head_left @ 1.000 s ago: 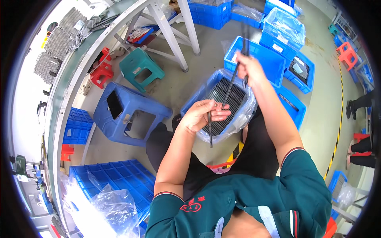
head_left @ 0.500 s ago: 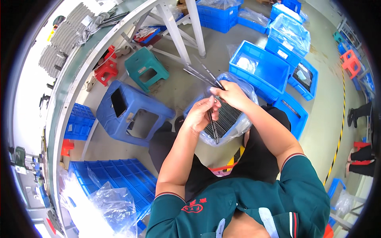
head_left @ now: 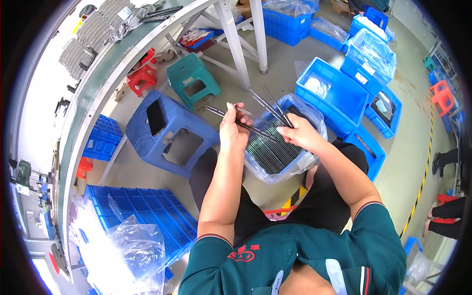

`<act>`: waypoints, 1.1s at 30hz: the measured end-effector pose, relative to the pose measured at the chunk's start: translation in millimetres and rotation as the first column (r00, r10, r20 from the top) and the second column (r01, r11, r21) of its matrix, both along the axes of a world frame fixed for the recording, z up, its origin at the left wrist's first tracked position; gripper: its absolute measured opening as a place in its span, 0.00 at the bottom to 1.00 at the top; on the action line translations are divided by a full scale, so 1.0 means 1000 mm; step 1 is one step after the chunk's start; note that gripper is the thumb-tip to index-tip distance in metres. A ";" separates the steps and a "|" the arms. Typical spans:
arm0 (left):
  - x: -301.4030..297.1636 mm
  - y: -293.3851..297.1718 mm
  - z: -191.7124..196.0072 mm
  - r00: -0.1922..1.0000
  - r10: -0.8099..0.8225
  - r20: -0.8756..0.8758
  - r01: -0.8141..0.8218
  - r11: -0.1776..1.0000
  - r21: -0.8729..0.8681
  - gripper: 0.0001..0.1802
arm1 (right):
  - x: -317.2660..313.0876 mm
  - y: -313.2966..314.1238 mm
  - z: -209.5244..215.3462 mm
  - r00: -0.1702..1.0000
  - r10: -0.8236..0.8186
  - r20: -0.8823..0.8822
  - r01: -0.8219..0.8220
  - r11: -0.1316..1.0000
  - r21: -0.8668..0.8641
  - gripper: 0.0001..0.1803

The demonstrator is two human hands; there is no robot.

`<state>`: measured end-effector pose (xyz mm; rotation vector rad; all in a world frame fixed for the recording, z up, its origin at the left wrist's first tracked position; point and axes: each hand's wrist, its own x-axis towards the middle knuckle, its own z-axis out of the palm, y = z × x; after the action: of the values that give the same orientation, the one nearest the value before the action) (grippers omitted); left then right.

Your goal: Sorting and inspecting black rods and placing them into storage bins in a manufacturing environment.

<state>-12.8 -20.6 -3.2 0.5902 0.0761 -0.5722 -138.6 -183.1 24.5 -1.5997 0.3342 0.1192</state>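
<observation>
My left hand is closed around a few thin black rods, which slant across toward the right over the bin. In my right hand is another small bunch of slim black rods, pinched near their lower ends and pointing up and left. Below both hands, between my knees, is a blue bin lined with clear plastic. Many similar dark rods lie side by side inside it. The two bunches are held apart, their tips close to each other.
To the left stand a blue stool with a black phone on it, a green stool and a workbench. Blue crates are grouped at the right. Stacked blue crates and clear plastic bags sit at lower left.
My hands have moved apart. The left has gone left and turned its rods from steeply downward to a shallow slant; the right has shifted right and slightly down. The whole view has shifted slightly.
</observation>
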 end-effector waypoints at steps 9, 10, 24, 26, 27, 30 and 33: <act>-0.012 -0.012 0.003 0.992 0.054 0.115 -0.061 0.997 0.055 0.16 | -0.002 0.006 0.008 0.999 -0.014 -0.049 0.016 0.999 0.046 0.09; -0.015 -0.014 0.002 0.987 0.051 0.154 -0.068 0.991 0.111 0.15 | -0.002 0.007 0.009 0.997 -0.032 -0.066 0.036 0.998 0.052 0.09; -0.053 -0.034 0.001 0.931 -0.195 0.307 0.087 0.939 0.332 0.15 | 0.013 0.011 0.006 0.999 -0.054 0.009 0.044 0.890 0.453 0.11; -0.053 -0.032 0.001 0.918 -0.287 0.273 0.226 0.946 0.234 0.16 | 0.016 0.012 0.005 0.996 -0.082 0.022 0.074 0.966 0.247 0.11; -0.052 -0.034 0.001 0.949 -0.220 0.224 0.169 0.959 0.226 0.15 | 0.018 0.012 0.004 0.992 -0.127 -0.016 0.127 0.978 0.166 0.12; -0.040 -0.030 0.004 0.967 -0.136 0.215 0.088 0.971 0.222 0.14 | 0.021 0.004 0.007 0.961 -0.248 0.120 0.267 0.947 -0.180 0.10; -0.037 -0.024 0.004 0.942 -0.246 0.226 0.189 0.950 0.248 0.15 | 0.022 -0.012 0.012 0.939 -0.320 0.124 0.270 0.911 0.311 0.08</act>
<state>-49.5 -45.0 0.8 0.8952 -0.1731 -0.7045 -116.5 -195.0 36.5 -1.2418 0.4012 -0.1972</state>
